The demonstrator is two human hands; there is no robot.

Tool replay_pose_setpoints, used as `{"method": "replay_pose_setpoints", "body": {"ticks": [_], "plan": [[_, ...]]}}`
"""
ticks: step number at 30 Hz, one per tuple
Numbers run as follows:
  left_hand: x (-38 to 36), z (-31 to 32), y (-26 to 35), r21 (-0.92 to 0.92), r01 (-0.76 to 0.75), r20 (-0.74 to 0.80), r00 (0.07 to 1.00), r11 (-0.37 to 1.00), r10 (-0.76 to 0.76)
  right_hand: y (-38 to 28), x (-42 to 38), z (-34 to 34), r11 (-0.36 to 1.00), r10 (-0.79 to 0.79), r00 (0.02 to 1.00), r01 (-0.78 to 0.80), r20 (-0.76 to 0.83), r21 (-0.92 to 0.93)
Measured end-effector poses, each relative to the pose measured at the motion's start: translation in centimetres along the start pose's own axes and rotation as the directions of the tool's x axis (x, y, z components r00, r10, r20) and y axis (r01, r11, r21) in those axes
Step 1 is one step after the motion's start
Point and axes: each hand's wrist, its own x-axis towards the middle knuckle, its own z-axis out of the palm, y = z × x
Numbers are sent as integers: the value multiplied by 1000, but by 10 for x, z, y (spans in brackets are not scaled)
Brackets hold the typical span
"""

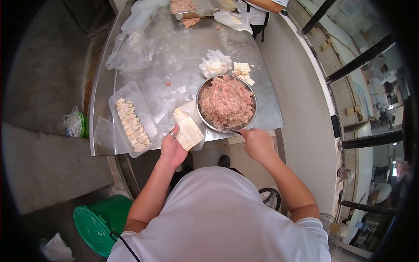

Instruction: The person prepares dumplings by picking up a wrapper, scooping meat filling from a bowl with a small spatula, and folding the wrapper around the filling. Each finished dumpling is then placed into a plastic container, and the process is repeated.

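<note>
My left hand (173,147) is closed on a stack of pale, floured dough wrappers (188,132) at the table's front edge. A ring shows on one of its fingers. My right hand (258,144) grips a thin utensil with a dark handle (234,131); its far end lies at the near rim of the bowl, and its kind cannot be made out. The round metal bowl (198,107) is heaped with pinkish minced meat (227,100). Left of my left hand, a clear plastic box (146,109) holds a row of folded dumplings (132,126).
Behind the bowl sit a crumpled white bag (215,64) and loose wrapper pieces (242,72). Clear plastic bags (131,50) lie at the steel table's (174,61) left. A metal tray (203,15) with meat stands at the far end. A green bucket (102,222) is on the floor.
</note>
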Motion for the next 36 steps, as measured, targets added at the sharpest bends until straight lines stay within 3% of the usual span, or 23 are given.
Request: {"method": "replay_pose_setpoints", "body": {"ticks": [8,14,17,20,23,26,29,36], "plan": [[4,-3,-1,33,20,51,998,999,-21,2,10,-2,988,-1,997,-11,-78,-152],[3,4,-5,62,29,14,999,998,-30,6,32,18,976,-60,997,69,53,-207],[6,-2,-7,58,26,24,999,998,-27,3,34,5,978,-42,989,70,145,-195],[5,2,-4,48,26,26,999,999,-27,17,36,0,998,-51,991,44,123,53],[5,5,-2,42,14,32,999,999,-15,11,31,-18,999,46,994,-48,102,18],[3,7,0,35,23,16,1000,999,-24,9,29,-15,989,72,994,-61,79,-138],[3,9,-1,34,23,25,999,999,-24,10,36,-1,967,67,983,-21,174,-253],[10,7,-1,28,10,-10,1000,1000,-9,2,39,-1,999,34,986,-35,165,4]]}}
